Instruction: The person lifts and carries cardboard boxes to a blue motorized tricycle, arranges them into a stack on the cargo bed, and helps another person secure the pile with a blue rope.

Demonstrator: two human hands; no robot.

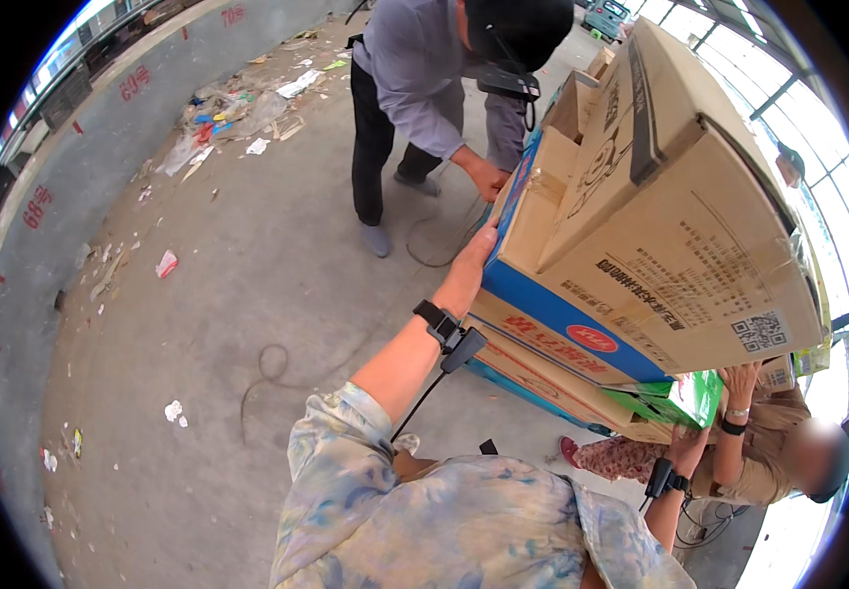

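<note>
Scattered litter [238,108], concrete wall [61,167], loose cord [265,368]

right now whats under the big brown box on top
The big brown box rests on a blue-edged carton and flattened cartons, with a green box below. The left hand presses the carton's corner; the stack's base is hidden.

Matt brown cardboard boxes [660,226] above a rough grey concrete floor [228,324].
</note>
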